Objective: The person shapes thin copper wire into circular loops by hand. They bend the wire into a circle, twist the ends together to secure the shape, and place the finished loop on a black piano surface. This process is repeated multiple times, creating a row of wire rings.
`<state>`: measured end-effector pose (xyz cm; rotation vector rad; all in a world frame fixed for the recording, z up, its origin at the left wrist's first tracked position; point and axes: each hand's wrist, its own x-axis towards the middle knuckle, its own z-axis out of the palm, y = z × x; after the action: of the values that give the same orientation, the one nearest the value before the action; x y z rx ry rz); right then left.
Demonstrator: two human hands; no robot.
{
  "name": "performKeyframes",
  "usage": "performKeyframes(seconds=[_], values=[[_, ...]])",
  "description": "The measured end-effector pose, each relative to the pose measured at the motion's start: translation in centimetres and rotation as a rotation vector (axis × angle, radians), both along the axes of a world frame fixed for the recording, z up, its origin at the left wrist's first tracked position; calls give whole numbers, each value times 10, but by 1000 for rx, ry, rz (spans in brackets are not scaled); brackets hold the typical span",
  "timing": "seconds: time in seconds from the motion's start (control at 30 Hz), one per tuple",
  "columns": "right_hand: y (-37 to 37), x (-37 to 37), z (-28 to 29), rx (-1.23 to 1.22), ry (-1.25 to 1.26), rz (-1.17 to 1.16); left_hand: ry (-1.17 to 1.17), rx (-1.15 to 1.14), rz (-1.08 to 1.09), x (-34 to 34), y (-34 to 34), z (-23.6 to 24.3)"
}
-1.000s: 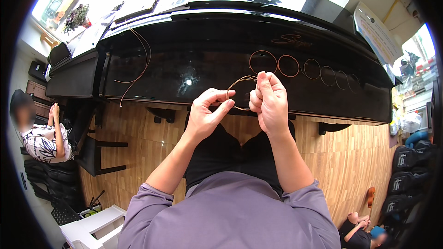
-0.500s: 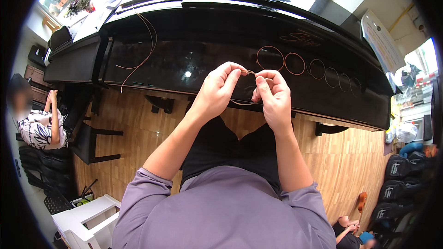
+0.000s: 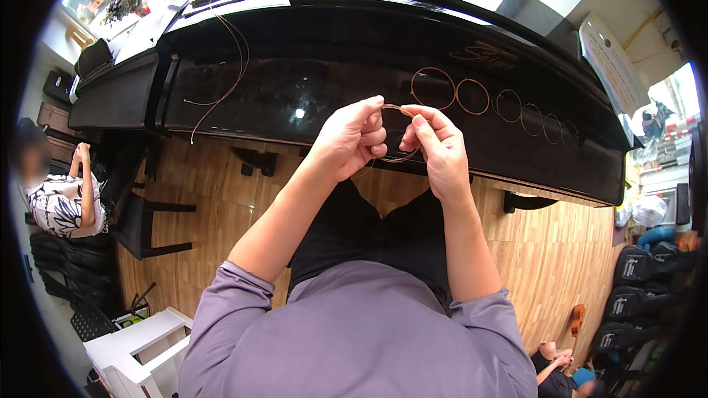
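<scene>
Between my two hands is a thin bronze-coloured guitar string (image 3: 396, 107), wound into a small loop. My left hand (image 3: 349, 140) pinches the loop's left side, its other fingers curled in. On the right side, my right hand (image 3: 440, 149) grips the loop between thumb and fingers. The lower part of the loop hangs between the hands, and a thin strand shows below the left one. Farther right on the black piano lid lie two copper-coloured string coils (image 3: 473, 114) and several thinner, paler coils (image 3: 497, 105). Two loose strings (image 3: 244, 63) lie uncoiled at the left.
The glossy black piano (image 3: 332, 51) spans the space before me. A dark chair (image 3: 140, 228) and a seated person (image 3: 70, 199) are at left, a white frame (image 3: 140, 354) at lower left. Black instrument cases (image 3: 623, 302) and another person with a small guitar (image 3: 577, 318) are at right.
The left hand has turned, its fingers curling in around the string loop. The coil shows rounder between my hands, which stay in nearly the same place.
</scene>
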<state>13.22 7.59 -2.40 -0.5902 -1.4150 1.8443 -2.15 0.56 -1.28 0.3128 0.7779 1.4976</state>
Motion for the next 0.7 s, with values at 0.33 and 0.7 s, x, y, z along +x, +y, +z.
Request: performKeyframes(seconds=[0.33, 0.7], values=[[-28, -4, -19, -135, -63, 198, -244, 134, 380, 8, 9, 6], [-8, 6, -13, 303, -260, -139, -222, 98, 217, 5, 0, 6]])
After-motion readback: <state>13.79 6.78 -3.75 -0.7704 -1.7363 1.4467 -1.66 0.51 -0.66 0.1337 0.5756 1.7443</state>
